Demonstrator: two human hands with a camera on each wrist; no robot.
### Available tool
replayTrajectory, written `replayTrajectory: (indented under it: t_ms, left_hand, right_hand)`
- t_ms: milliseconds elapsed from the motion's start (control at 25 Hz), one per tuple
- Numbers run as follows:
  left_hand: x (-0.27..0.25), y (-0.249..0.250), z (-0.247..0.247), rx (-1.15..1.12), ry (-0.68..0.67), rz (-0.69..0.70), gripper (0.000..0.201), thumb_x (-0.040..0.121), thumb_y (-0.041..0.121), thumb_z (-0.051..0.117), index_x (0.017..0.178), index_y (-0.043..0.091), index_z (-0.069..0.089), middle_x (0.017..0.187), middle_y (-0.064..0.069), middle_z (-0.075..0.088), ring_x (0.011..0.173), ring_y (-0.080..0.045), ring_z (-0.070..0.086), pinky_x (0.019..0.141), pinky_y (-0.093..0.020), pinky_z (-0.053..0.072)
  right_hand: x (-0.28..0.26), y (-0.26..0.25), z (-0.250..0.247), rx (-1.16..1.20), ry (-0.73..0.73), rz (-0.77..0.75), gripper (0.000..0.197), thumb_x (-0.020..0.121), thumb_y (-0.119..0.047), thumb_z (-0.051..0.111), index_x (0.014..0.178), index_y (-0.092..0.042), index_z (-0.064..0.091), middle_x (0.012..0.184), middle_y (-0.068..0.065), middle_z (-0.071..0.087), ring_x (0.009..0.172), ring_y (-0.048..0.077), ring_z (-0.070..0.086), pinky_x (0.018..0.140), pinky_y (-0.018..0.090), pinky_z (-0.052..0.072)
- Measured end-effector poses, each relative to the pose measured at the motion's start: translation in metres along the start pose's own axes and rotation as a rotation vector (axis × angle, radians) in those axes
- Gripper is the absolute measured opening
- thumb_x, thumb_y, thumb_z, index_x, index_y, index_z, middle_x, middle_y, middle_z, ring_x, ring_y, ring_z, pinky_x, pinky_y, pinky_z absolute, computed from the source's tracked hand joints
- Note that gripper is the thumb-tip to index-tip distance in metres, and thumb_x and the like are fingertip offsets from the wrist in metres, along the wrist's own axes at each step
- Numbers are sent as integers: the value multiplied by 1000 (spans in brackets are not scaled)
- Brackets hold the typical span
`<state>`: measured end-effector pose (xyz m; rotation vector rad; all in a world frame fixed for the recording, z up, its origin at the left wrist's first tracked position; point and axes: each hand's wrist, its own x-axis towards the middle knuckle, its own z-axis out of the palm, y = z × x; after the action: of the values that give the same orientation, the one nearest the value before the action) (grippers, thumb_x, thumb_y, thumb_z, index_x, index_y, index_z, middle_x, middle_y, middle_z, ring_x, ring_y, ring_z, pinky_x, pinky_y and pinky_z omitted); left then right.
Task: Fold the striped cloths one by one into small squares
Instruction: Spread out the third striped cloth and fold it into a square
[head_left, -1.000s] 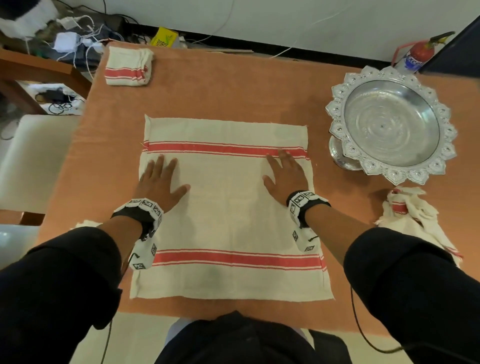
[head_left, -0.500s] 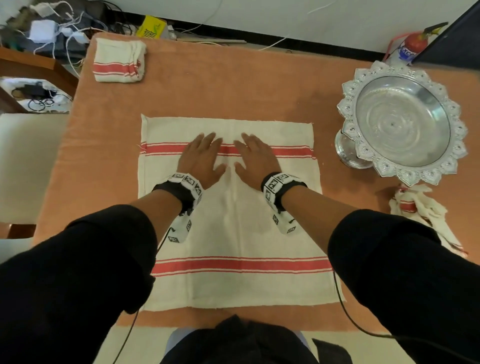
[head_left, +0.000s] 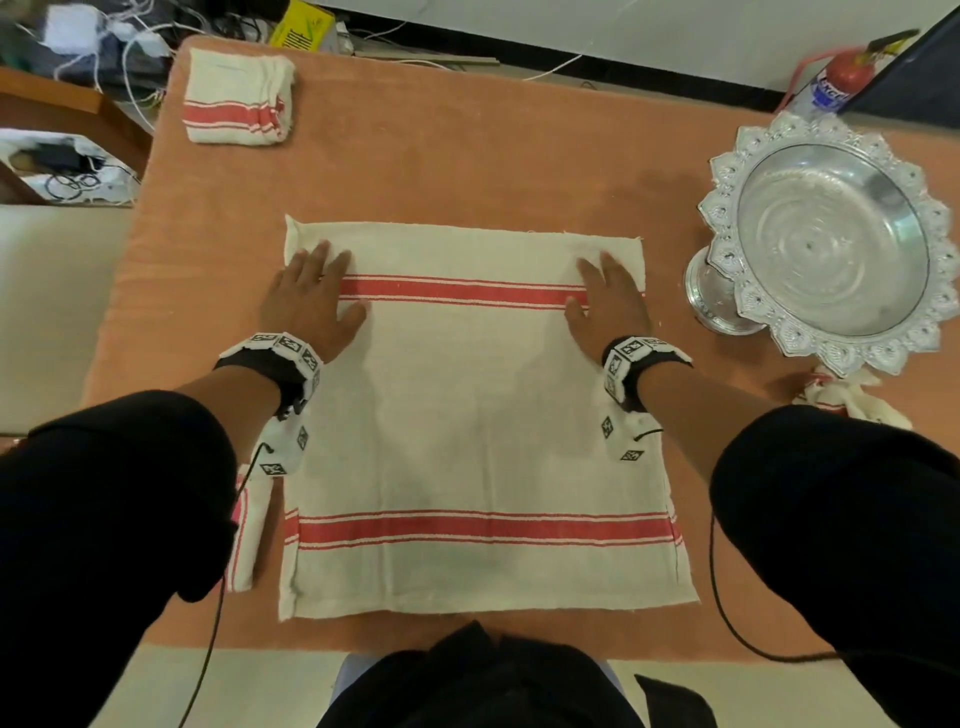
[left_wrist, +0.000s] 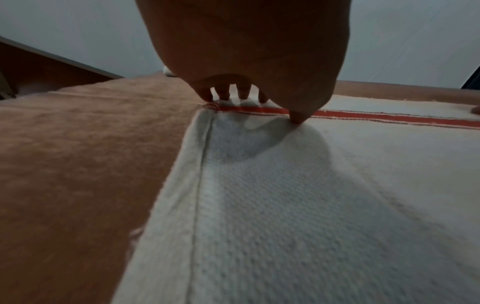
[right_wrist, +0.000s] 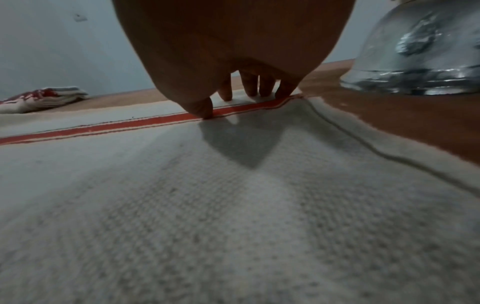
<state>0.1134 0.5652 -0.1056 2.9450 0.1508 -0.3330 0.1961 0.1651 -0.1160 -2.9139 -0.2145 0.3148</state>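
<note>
Cloths folded already: one small square far beyond the left hand, another beside that forearm. Between, the spread striped cloth lies unfolded, both hands flat, fingers straight, wide apart, pressing its far corners. Beyond the right hand, a crumpled cloth waits.
</note>
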Motion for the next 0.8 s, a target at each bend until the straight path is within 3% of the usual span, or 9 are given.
replayTrajectory:
  t_ms: [120,240,400,560,680,800]
  left_hand:
    - [5,-1,-5,15,-46,-17,75,98,53,49,159,18,24,169,-14,20,155,-39,21,123,-58,25]
    - [1,24,-10,21,-52,-7,71,98,47,52,156,12,31,167,-16,26,154,-41,23,124,-59,22]
    - [-47,82,-2,-4,-62,210,70,98,41,57,157,11,34,167,-15,26,155,-39,22,125,-55,21]
    - [-122,111,34,17,-102,332,78,94,53,52,159,14,32,170,-11,22,156,-36,21,125,-54,22]
    - [-168,109,57,50,-119,331,89,91,65,48,163,18,22,173,-7,10,159,-33,10,126,-55,19]
    - [-192,88,62,58,-106,300,96,91,75,41,165,22,10,174,-3,-2,160,-28,-2,129,-51,11]
  right_hand:
    - [-1,9,-7,0,-55,6,65,100,-37,47,159,-18,28,168,13,16,155,31,17,123,50,25]
    - [-8,-13,-11,2,-47,-63,64,100,-34,48,158,-14,30,167,16,20,153,34,19,123,51,25]
    - [-64,-64,-1,-22,-89,-314,61,100,-36,49,156,-14,35,166,16,24,152,34,24,121,50,28]
    - [-146,-92,28,-44,-154,-509,65,93,-38,59,152,-18,41,164,14,28,150,34,28,120,50,30]
    - [-187,-87,39,-103,-176,-540,70,91,-41,59,155,-19,37,166,12,24,153,30,22,123,48,23]
    - [-202,-58,38,-130,-153,-544,70,93,-45,54,155,-19,36,167,10,23,153,30,21,123,48,24]
